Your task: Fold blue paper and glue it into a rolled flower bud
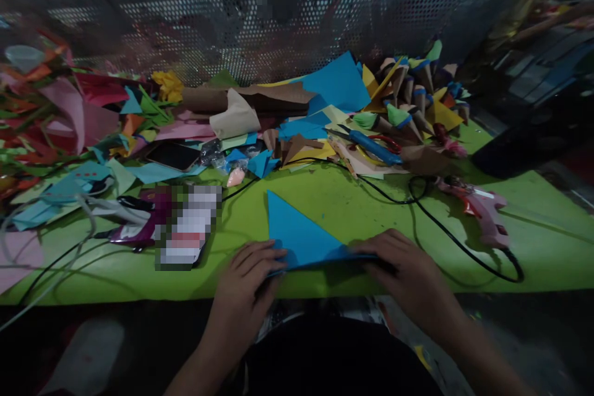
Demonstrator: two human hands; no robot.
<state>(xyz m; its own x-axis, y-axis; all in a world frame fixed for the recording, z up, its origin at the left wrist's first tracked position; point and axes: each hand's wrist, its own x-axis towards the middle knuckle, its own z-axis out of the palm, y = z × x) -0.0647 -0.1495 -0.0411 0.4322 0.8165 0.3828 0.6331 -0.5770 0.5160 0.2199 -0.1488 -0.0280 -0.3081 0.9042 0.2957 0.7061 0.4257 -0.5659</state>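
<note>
A blue sheet of paper, triangular in outline, lies at the front edge of the green table, one point aimed away from me. My left hand grips its near left corner, fingers on top and the thumb out of sight below. At the right corner, my right hand pinches the paper between fingers and thumb. The near edge looks slightly raised off the table between both hands.
A pink glue gun with a black cord lies at right. Left stands a phone with a blurred screen beside a purple device. Behind are scissors with blue handles, a dark phone, paper cones and heaped coloured paper.
</note>
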